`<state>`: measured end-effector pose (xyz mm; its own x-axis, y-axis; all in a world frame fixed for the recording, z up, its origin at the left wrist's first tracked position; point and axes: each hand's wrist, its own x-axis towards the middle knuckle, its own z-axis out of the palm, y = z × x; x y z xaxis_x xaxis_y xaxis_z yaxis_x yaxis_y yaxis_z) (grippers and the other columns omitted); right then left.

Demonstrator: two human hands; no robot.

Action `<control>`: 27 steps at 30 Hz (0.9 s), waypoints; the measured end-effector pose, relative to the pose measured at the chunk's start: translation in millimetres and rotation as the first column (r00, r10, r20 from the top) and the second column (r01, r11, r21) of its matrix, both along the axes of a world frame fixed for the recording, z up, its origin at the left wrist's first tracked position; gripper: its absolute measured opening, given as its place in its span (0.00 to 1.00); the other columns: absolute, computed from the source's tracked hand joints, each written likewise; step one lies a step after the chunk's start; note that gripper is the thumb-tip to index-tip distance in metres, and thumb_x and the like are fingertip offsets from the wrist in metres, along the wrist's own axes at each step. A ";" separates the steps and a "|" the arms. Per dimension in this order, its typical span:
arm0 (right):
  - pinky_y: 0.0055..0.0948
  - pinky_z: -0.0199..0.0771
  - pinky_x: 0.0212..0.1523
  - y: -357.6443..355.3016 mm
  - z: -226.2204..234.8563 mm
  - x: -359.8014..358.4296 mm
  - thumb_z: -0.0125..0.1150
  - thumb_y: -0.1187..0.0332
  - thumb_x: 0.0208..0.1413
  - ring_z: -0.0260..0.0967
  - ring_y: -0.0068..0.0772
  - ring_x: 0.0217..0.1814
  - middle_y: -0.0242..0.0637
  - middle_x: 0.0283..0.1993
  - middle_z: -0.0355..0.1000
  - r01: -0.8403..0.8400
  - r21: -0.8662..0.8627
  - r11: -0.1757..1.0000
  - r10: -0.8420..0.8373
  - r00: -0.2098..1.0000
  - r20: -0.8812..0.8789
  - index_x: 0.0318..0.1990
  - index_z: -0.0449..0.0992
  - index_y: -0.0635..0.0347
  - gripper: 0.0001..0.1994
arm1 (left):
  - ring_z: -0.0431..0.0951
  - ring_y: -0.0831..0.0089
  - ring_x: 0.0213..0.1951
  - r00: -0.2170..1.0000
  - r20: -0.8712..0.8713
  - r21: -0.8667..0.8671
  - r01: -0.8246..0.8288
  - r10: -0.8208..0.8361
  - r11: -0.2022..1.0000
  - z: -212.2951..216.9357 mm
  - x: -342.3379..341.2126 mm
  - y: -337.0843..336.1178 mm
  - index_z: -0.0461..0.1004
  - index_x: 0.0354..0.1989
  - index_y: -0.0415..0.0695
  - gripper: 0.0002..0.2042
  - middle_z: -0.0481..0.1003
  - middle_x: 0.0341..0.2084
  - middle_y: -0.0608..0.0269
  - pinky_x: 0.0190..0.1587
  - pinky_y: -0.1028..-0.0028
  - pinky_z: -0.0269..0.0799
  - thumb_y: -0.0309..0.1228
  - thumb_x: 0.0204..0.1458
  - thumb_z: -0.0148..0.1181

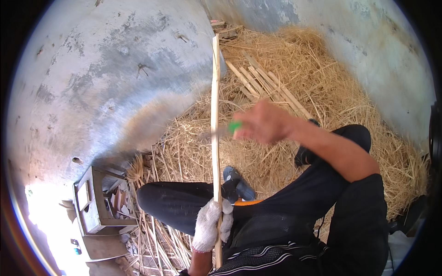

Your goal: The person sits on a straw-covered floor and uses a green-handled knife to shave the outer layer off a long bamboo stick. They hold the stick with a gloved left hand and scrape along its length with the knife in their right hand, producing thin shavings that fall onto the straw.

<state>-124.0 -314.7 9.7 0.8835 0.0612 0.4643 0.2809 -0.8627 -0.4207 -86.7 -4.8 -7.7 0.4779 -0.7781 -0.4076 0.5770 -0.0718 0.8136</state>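
Note:
A long pale bamboo strip point(215, 92) stands lengthwise in front of me, its lower end running down against my body. My left hand point(209, 223), in a white knit glove, is closed around its lower part. Bare and smeared by motion, my right hand point(264, 123) grips the green handle of a knife point(235, 127) just right of the strip. The grey blade is blurred and reaches across the strip at about mid-length; whether it touches or cuts into the wood I cannot tell.
Fine shavings point(331, 83) cover the floor, with several split strips point(264, 83) lying on them. Long thin sticks point(159, 246) lie at the lower left beside a worn wooden stool point(99, 202). Bare plaster walls point(138, 41) enclose the far side. A dark sandal point(239, 181) is between my legs.

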 end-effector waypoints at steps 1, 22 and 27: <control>0.33 0.56 0.12 10.6 -1.8 -2.7 0.45 0.44 0.65 0.54 0.30 0.09 0.29 0.10 0.58 -0.008 -0.046 0.999 0.009 1.000 0.018 0.27 0.70 0.53 0.24 | 0.57 0.79 0.07 1.000 0.001 -0.044 0.025 -0.024 0.999 -1.8 1.5 0.6 0.68 0.32 0.41 0.19 0.61 0.08 0.66 0.08 0.80 0.52 0.47 0.62 0.52; 0.29 0.51 0.09 -26.5 -12.9 15.7 0.39 0.45 0.68 0.48 0.25 0.07 0.24 0.09 0.54 0.270 -0.014 0.963 -0.258 0.933 0.249 0.28 0.72 0.55 0.27 | 0.53 0.81 0.08 0.959 -0.254 -0.163 0.088 -0.128 0.983 -4.1 -13.6 10.5 0.65 0.29 0.47 0.19 0.57 0.07 0.69 0.08 0.80 0.48 0.51 0.61 0.51; 0.33 0.55 0.14 -25.6 -0.5 7.9 0.46 0.47 0.65 0.56 0.35 0.09 0.32 0.09 0.56 0.222 -0.120 0.968 -0.170 0.927 0.335 0.28 0.72 0.57 0.23 | 0.54 0.81 0.08 0.974 -0.199 -0.092 0.089 -0.106 0.992 -6.4 -11.3 15.9 0.66 0.30 0.46 0.19 0.60 0.10 0.68 0.08 0.80 0.48 0.50 0.61 0.53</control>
